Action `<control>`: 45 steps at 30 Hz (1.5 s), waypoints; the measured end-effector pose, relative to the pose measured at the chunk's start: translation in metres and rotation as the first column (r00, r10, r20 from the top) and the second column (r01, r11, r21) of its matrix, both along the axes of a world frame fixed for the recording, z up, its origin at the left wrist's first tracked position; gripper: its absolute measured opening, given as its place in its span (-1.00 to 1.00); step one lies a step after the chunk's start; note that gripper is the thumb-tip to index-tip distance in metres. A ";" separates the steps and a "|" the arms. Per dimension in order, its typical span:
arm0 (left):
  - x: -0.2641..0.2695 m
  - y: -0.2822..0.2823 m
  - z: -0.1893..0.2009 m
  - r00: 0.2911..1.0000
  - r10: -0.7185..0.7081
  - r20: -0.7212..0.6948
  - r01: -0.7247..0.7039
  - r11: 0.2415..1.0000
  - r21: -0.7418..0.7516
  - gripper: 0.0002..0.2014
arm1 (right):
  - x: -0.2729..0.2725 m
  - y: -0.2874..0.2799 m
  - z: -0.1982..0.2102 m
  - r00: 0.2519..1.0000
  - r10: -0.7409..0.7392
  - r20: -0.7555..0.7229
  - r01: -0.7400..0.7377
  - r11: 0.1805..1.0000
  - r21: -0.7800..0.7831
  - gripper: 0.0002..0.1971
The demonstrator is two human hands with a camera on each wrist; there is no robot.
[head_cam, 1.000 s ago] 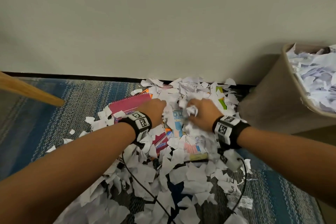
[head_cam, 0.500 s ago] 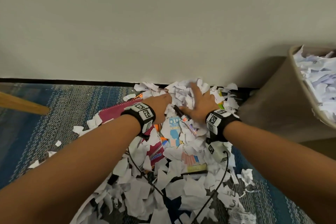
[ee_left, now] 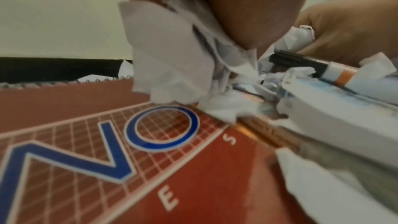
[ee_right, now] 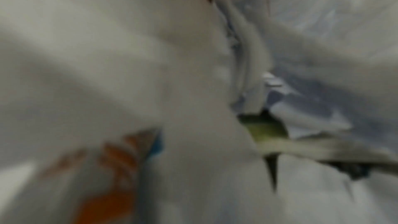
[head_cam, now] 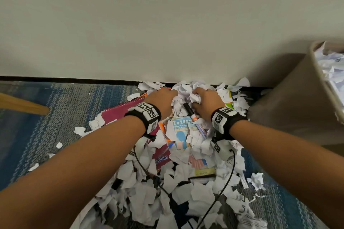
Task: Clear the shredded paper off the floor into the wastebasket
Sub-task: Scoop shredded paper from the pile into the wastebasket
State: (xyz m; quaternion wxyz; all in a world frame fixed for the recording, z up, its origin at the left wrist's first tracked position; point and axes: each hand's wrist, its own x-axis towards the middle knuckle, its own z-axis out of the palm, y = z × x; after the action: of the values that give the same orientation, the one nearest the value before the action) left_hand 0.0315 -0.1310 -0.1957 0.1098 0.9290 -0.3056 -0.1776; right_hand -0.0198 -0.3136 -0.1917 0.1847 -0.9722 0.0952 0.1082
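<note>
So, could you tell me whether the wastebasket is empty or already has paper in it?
It already holds paper: the wastebasket at the right shows white scraps heaped up to its rim. How deep they go cannot be told.

Right wrist view blurred (all paper); wastebasket (head_cam: 290, 102) cut off right.
</note>
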 end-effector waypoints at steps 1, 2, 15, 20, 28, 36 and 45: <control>0.002 0.001 0.002 1.000 0.018 -0.007 -0.018 1.000 -0.010 -0.61 | 0.000 -0.002 0.003 1.000 -0.012 -0.003 0.012 1.000 0.021 -0.58; 0.003 0.003 0.005 0.999 0.036 -0.012 -0.037 0.999 -0.026 -0.63 | 0.001 -0.003 0.007 1.000 -0.028 -0.003 0.028 0.999 0.046 -0.60; 0.000 0.025 0.076 0.986 0.156 0.051 -0.151 0.985 -0.084 -0.70 | -0.008 -0.002 0.074 0.982 -0.110 0.153 0.074 0.972 0.223 -0.79; -0.010 0.019 0.111 0.983 0.159 0.092 -0.142 0.975 -0.169 -0.71 | -0.018 0.006 0.110 0.934 -0.175 0.311 0.053 0.930 0.365 -0.83; -0.034 -0.031 0.180 0.975 0.136 0.173 -0.052 0.907 -0.417 -0.52 | -0.035 -0.011 0.190 0.767 -0.316 0.558 0.007 0.874 0.486 -0.77; -0.068 -0.162 0.265 0.962 0.094 0.257 0.134 0.658 -0.741 -0.55 | -0.090 -0.132 0.287 0.312 -0.586 0.748 0.260 0.809 0.526 -0.79; -0.124 -0.271 0.240 0.978 -0.012 0.209 0.150 0.736 -0.660 -0.38 | -0.143 -0.195 0.229 0.585 -0.462 0.666 0.369 0.883 0.289 -0.44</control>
State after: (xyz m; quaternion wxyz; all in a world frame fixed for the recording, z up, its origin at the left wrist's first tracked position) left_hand -0.0928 -0.4020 0.0440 0.3997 0.8250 -0.3984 0.0300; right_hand -0.1632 -0.5084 0.0371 0.2847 -0.8725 0.2333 -0.3213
